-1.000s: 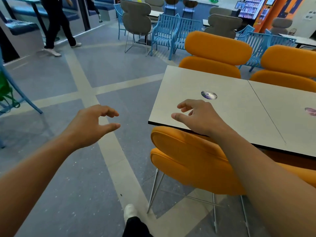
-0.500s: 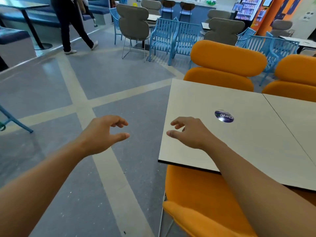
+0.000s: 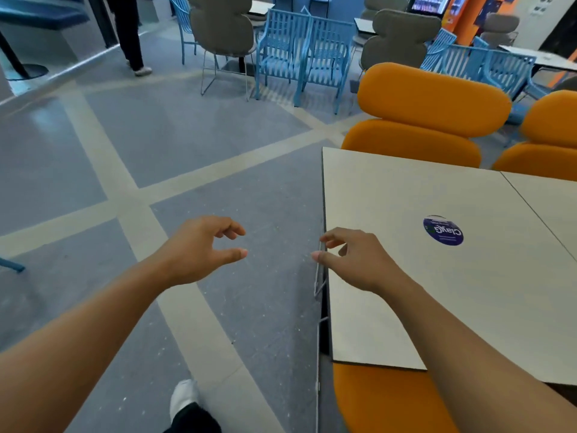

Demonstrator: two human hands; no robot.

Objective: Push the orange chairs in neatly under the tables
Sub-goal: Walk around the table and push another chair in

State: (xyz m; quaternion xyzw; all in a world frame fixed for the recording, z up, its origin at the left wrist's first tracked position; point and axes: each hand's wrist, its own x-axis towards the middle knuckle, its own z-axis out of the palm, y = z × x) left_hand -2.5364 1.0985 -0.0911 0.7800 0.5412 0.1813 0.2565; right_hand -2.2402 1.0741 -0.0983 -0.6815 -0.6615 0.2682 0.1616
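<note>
The near orange chair (image 3: 384, 401) sits tucked under the counter (image 3: 406, 195), two more (image 3: 427, 114) look pushed in on the far side, and both the left hand (image 3: 199, 248) and right hand (image 3: 352, 260) hang loosely curled, holding nothing.

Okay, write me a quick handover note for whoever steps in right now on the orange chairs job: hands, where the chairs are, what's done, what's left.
Left hand: empty, fingers loosely curled, hovering over the floor beside the table.
Right hand: empty, half open, above the table's left edge, touching no chair.
Near orange chair: at the white table's near side, its seat reaching under the top.
Far orange chair: close against the far edge. Another orange chair sits at the adjoining table on the right.
Done: these three look roughly in place.
Left: check that the near chair sits straight, then look for other orange chairs outside this view.
</note>
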